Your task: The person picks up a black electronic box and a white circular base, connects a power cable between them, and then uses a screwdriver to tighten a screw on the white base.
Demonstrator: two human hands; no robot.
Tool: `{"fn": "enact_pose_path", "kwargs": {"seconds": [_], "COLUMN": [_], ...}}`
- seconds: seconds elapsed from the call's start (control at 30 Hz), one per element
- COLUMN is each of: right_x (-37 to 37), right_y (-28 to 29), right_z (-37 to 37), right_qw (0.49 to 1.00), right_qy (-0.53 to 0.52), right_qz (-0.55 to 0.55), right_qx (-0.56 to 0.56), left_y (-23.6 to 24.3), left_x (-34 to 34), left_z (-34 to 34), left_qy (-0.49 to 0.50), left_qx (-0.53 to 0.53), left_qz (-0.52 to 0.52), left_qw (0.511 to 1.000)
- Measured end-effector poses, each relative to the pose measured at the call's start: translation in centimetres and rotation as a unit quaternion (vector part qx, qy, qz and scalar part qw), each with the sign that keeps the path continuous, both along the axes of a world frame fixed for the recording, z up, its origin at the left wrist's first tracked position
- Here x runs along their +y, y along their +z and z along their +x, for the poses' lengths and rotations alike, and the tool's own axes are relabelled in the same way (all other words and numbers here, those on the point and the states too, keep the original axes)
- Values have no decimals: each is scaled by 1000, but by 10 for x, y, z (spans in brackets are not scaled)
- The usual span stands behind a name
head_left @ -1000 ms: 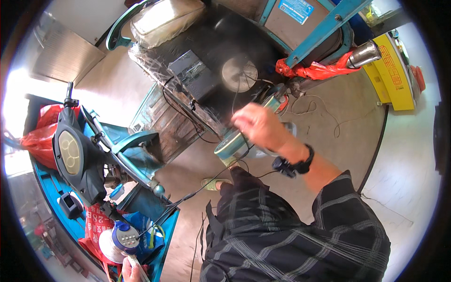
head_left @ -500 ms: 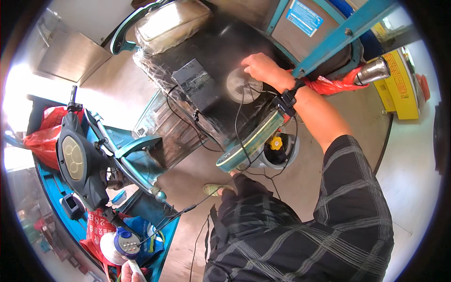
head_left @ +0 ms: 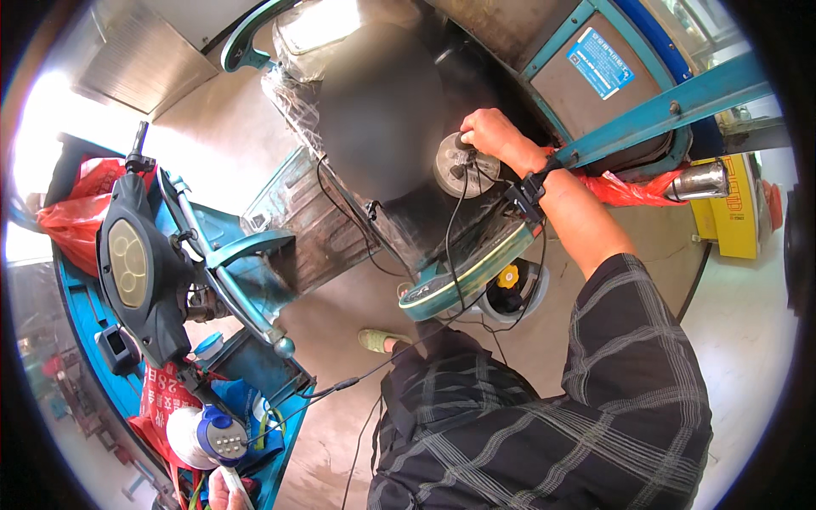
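Note:
My right hand [head_left: 495, 134] is closed around a small dark piece, perhaps a knob or plug, at the upper edge of a round whitish disc [head_left: 467, 167]. Dark cables run from the disc, which rests on the black seat of a blue-green tricycle. At the lower left, my left hand [head_left: 223, 490] is wrapped round the white handle of a white and blue megaphone [head_left: 204, 438]. Buttons cover the megaphone's back, and a dark cable [head_left: 343, 384] trails from it to the right.
Black handlebars [head_left: 134, 268] stand at left, with red plastic bags [head_left: 81, 217] beside them. A pale bucket [head_left: 529, 304] with a yellow knob sits under the seat's armrest [head_left: 476, 268]. A blue-green post [head_left: 663, 115] and a yellow box [head_left: 729, 204] are at right.
My right hand has come down against the disc's upper edge, its fingers now round the dark piece. The seat and disc appear further right in the view. My left hand keeps the megaphone.

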State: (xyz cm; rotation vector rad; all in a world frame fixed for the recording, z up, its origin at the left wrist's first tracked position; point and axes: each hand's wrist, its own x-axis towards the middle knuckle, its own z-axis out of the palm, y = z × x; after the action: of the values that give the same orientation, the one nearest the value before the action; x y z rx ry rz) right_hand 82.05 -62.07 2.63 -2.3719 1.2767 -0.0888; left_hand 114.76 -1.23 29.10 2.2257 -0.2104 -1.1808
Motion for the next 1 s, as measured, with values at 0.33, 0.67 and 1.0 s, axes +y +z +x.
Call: {"fn": "enact_pose_path", "kwargs": {"seconds": [0.33, 0.67, 1.0], "right_x": [1, 32, 50], "right_y": [-17, 1, 0], "right_z": [-4, -21, -22], "right_qw": [999, 988, 999], "right_qy": [12, -9, 7], "right_qz": [-48, -90, -41], "right_qx": [-14, -129, 11], "left_y": [1, -2, 2], "left_x": [-4, -6, -13], "left_z": [-13, -16, -15], "left_qy": [53, 41, 16], "left_qx": [-35, -49, -33], "left_qz": [-18, -21, -17], "left_qw": [998, 998, 999]}}
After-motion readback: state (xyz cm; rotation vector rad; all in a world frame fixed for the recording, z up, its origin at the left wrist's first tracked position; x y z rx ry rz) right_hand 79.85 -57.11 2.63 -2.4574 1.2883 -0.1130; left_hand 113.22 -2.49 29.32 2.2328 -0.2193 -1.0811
